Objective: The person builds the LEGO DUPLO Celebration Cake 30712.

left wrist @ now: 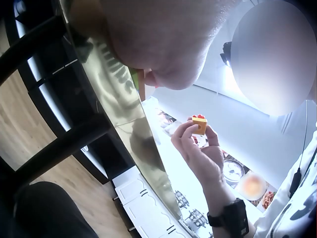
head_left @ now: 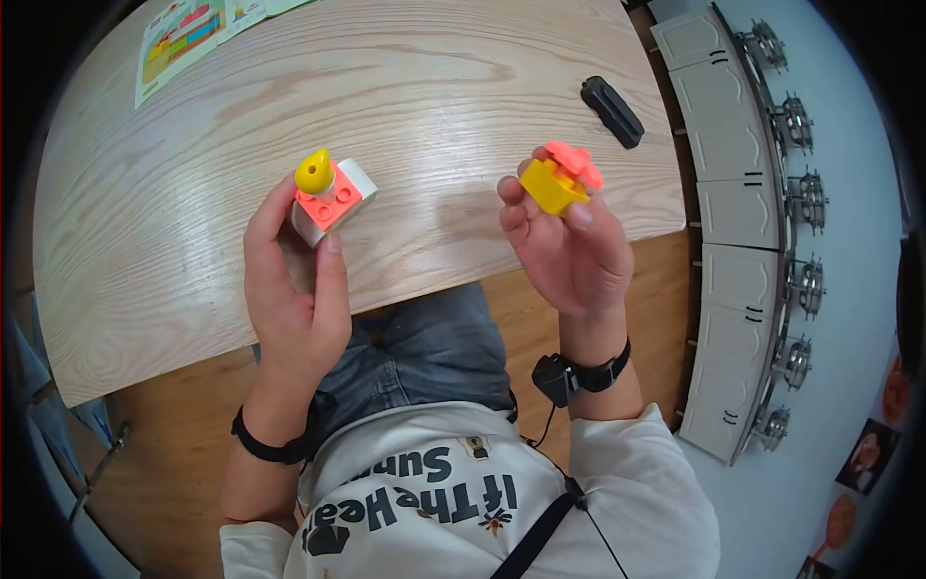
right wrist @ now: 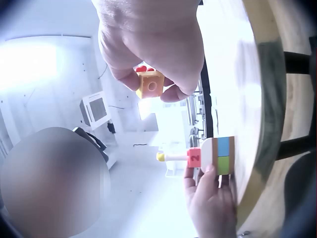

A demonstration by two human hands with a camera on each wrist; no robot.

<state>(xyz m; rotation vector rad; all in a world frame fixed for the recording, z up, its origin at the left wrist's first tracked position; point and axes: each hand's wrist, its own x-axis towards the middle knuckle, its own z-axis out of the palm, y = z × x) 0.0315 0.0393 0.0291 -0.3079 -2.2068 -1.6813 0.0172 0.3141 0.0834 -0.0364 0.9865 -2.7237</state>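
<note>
My left hand grips a stack of toy building bricks at the table's near side, thumb and fingers on opposite sides. On top is a coral brick marked with a 2, carrying a white candle with a yellow flame. White, brown, blue and green bricks sit below, largely hidden in the head view. To the right, above the table edge, my right hand pinches a yellow brick between thumb and fingers, palm turned up. A coral flower-shaped piece is attached to that brick.
A black oblong object lies at the right of the wooden table. Printed picture sheets lie at the far left. Beyond the right edge stands a row of white cabinets with metal pots.
</note>
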